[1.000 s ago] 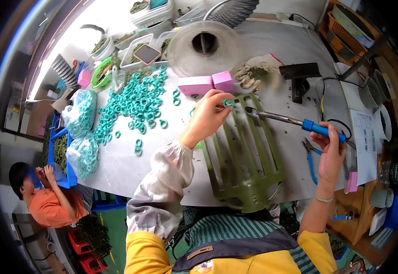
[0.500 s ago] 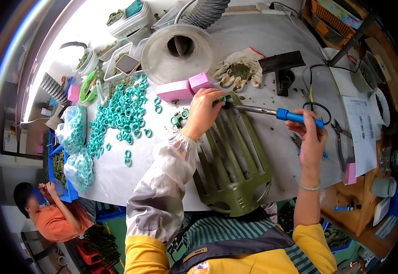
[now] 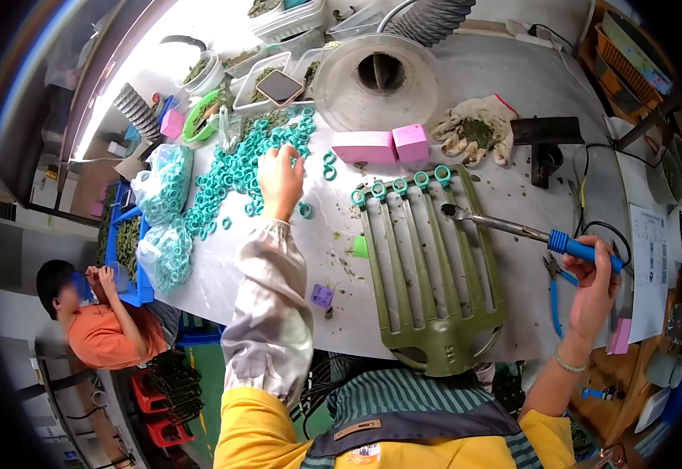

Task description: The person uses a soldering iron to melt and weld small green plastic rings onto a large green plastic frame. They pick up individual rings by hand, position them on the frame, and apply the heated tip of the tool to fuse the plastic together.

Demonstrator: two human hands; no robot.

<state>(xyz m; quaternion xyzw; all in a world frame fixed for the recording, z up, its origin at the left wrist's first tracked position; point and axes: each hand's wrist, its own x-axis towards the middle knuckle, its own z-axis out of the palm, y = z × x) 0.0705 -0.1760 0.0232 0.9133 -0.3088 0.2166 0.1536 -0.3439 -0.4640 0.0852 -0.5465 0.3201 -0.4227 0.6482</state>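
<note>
My left hand (image 3: 280, 186) reaches to the near right edge of a pile of teal rings (image 3: 235, 168), its fingers curled down. What lies between its fingertips is hidden. With my right hand (image 3: 595, 285) I grip the blue handle of a soldering iron (image 3: 513, 227). The iron points left, its dark broad tip over the far right part of an olive-green slotted plastic frame (image 3: 449, 344). The frame lies flat with its bars pointing away from me. Several teal rings (image 3: 400, 186) sit in a row at the bars' far ends.
Pink blocks (image 3: 364, 147), a clear funnel hood (image 3: 333, 86) and a stained glove (image 3: 477, 129) lie behind the frame. Bags of teal rings (image 3: 162, 184) stand left. A black stand (image 3: 545, 152), blue-handled pliers (image 3: 556, 297) and a cable are right. A person in orange (image 3: 114, 332) sits far left.
My left hand has left the frame's far end and moved left to the ring pile. The iron's tip has drawn away from the ring there. The whole view has shifted.
</note>
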